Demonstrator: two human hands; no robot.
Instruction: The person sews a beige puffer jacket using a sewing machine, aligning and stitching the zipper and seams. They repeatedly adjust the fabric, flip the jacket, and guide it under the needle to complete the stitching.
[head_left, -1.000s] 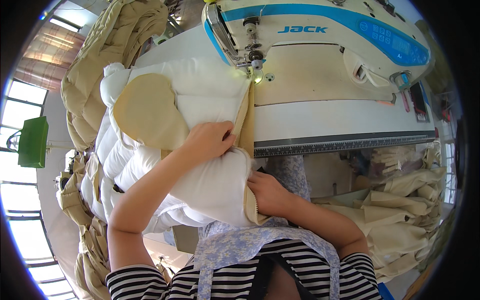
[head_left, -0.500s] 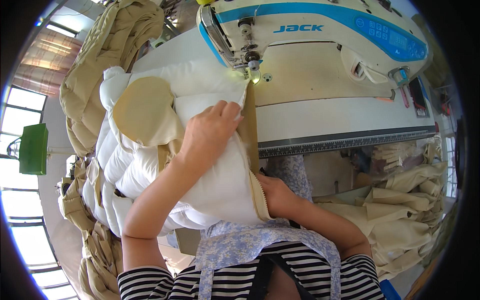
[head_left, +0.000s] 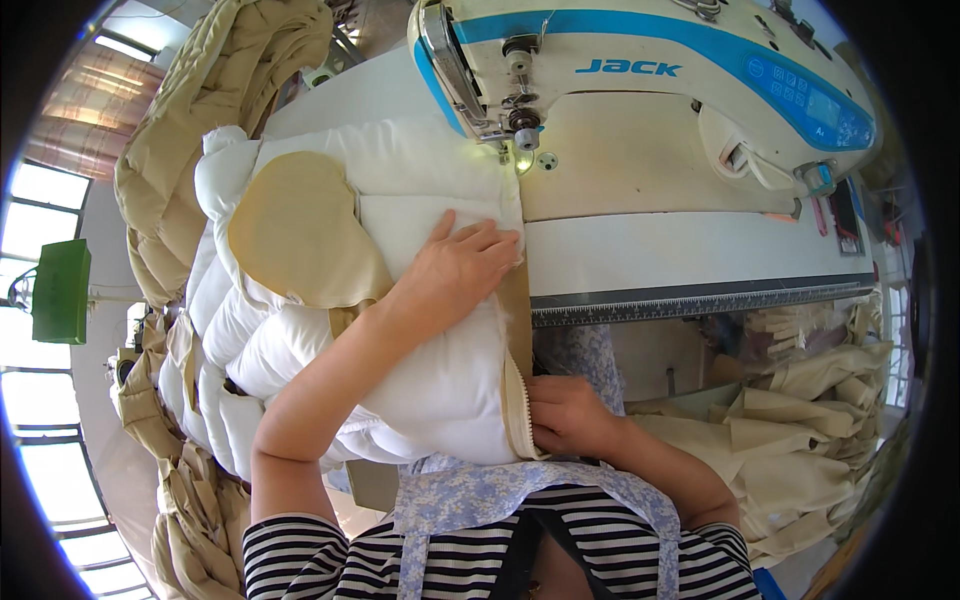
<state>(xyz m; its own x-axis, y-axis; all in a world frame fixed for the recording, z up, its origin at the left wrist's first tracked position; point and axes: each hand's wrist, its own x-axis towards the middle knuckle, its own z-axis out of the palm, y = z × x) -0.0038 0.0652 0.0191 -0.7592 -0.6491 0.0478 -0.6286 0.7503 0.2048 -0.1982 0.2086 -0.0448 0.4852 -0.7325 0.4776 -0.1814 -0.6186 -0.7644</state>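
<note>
A white quilted, padded garment piece (head_left: pixel 430 375) lies across the sewing table, its right edge running up under the sewing machine's presser foot (head_left: pixel 507 157). My left hand (head_left: pixel 458 265) rests on top of the padding near that edge, fingers stretched out and the thumb apart. Along the edge runs a tan fabric strip (head_left: pixel 517 300), with a toothed zipper (head_left: pixel 522 405) at its lower end. Beside the zipper my right hand (head_left: pixel 570 415) is closed on the edge, its fingertips partly hidden. A rounded tan fabric piece (head_left: pixel 300 235) lies on the padding left of my left hand.
The white and blue sewing machine (head_left: pixel 640 40) stands at the back, its needle area lit. A ruler (head_left: pixel 700 303) lines the table's front edge. Tan cut pieces (head_left: pixel 800 430) are heaped at right; tan padded garments (head_left: pixel 200 150) hang at left.
My left hand has gone from curled fingers at the edge to lying flatter. The edge near the presser foot has flattened down. My right hand still holds the zipper edge.
</note>
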